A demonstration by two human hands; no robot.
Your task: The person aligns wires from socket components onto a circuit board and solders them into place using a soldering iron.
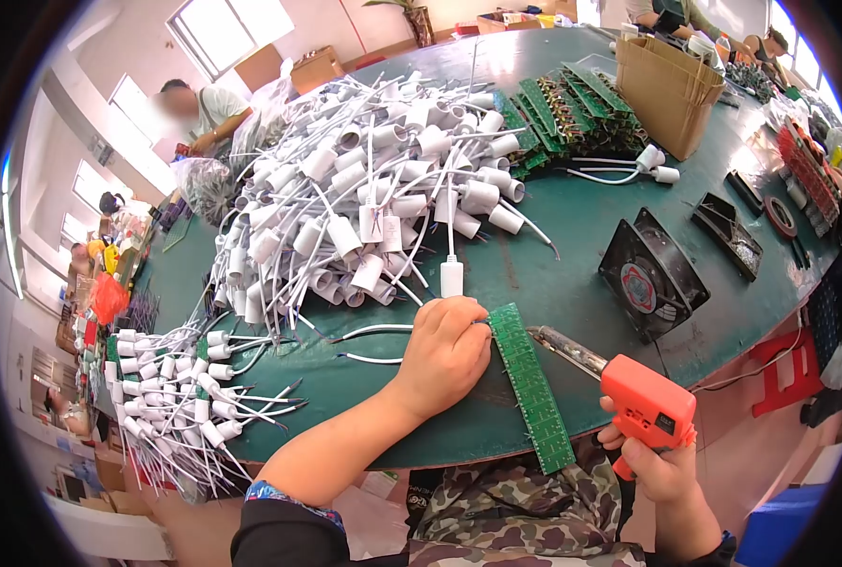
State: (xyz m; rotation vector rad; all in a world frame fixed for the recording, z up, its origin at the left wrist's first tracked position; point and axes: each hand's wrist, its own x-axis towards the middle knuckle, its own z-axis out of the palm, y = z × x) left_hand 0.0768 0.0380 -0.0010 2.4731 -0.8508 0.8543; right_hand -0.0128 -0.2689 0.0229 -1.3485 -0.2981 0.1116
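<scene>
My left hand (449, 348) is closed at the upper left end of a long green circuit board (532, 389), its fingers pinched on a thin wire there. The board lies at the table's near edge and reaches over my lap. A red soldering gun (648, 402) is gripped in my right hand (655, 463), its metal tip pointing left at the board's upper part, close to it. Just above my left hand lies a white lamp holder (451, 277) with a cable. Behind it rises a big heap of white lamp holders (345, 208).
Wired holders (170, 387) lie at the left edge. Stacked circuit boards (567, 113) and a cardboard box (668, 90) stand at the back. A black fan (650, 279), a black tray (726, 234) and a tape roll (779, 216) are at right. Other people sit farther off.
</scene>
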